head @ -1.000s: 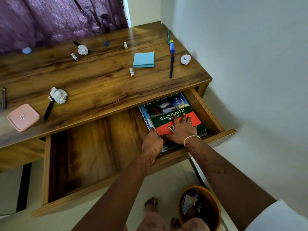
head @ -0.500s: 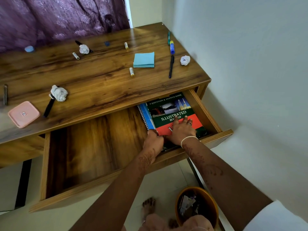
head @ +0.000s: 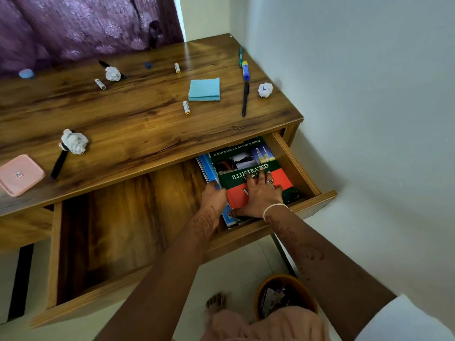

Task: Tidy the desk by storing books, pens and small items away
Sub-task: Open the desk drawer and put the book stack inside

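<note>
The desk's wide drawer (head: pixel 105 242) stands pulled out. At its right end a green and red illustrated book (head: pixel 248 153) lies on a blue spiral notebook (head: pixel 208 168). My right hand (head: pixel 261 195) presses flat on the book's cover, fingers spread. My left hand (head: pixel 213 198) is at the stack's left edge, fingers curled down over it and mostly hidden. On the desk top (head: pixel 138 129) lie a blue sticky pad (head: pixel 204 89), a black pen (head: pixel 245 98), a blue marker (head: pixel 245 70), a green pen (head: pixel 240 56) and small tubes (head: pixel 186 108).
Crumpled paper balls (head: pixel 265 89) (head: pixel 112 73) (head: pixel 74 142), a pink case (head: pixel 21 174), another black pen (head: pixel 59 163) and a blue eraser (head: pixel 26 73) lie on the desk. A wall is close on the right. An orange bin (head: pixel 275 279) stands on the floor.
Both hands stay on the books in the drawer. Only the view has shifted slightly.
</note>
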Tool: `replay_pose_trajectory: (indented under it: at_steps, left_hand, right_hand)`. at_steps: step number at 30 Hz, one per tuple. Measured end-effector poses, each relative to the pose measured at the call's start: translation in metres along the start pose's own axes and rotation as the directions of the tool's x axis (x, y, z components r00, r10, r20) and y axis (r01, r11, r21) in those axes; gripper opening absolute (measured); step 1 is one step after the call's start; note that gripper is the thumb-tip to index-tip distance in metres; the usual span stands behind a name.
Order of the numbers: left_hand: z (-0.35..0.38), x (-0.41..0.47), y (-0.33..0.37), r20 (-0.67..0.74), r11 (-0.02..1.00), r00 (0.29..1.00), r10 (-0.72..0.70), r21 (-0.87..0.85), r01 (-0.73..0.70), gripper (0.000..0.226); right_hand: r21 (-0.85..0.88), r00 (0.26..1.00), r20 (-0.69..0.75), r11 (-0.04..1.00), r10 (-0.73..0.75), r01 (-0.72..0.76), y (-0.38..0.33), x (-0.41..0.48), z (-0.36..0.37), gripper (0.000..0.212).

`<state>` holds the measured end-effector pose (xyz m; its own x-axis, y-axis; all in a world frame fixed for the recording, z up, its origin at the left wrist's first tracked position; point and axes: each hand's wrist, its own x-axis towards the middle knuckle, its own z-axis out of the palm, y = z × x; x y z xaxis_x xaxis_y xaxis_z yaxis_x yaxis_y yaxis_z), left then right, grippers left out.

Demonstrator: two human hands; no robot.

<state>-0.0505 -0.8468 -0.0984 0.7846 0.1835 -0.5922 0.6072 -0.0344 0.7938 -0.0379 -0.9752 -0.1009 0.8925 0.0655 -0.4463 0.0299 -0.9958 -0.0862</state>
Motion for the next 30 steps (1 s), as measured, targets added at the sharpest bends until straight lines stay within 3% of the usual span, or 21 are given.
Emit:
replay_pose_trajectory:
  at_steps: [4,17,22,26,28,30]
  left_hand:
    - [-0.005,0.011,0.016,0.010,0.999,1.000,-0.010,-0.048,0.011,0.028]
    - [-0.013,0.033,0.013,0.055,0.970,0.998,-0.037,-0.239,0.050,0.021]
    - [-0.011,0.035,0.010,0.073,0.984,0.997,0.003,-0.178,0.010,0.016]
    - [-0.008,0.037,-0.003,-0.110,1.000,0.994,0.013,0.010,-0.012,0.051]
    - [-0.007,0.034,-0.008,-0.204,0.994,0.978,-0.040,0.088,0.059,0.047]
    - [-0.005,0.029,-0.011,-0.206,0.986,0.976,-0.071,0.135,0.100,0.033]
  right_hand:
    - [-0.013,0.999,0.050,1.000,0.014,-0.014,-0.002,0.002,-0.001,0.134]
    - [-0.017,0.996,0.087,0.999,0.035,-0.034,-0.008,0.002,-0.002,0.135]
    - [-0.012,0.995,0.094,0.999,0.032,-0.031,-0.006,0.003,-0.004,0.134]
    - [0.010,0.997,0.074,1.000,0.024,-0.025,-0.004,0.002,-0.002,0.133]
    - [0.019,0.997,0.069,1.000,0.023,-0.025,-0.002,0.002,-0.002,0.133]
    - [0.028,0.998,0.065,0.999,0.025,-0.027,-0.003,0.003,-0.001,0.134]
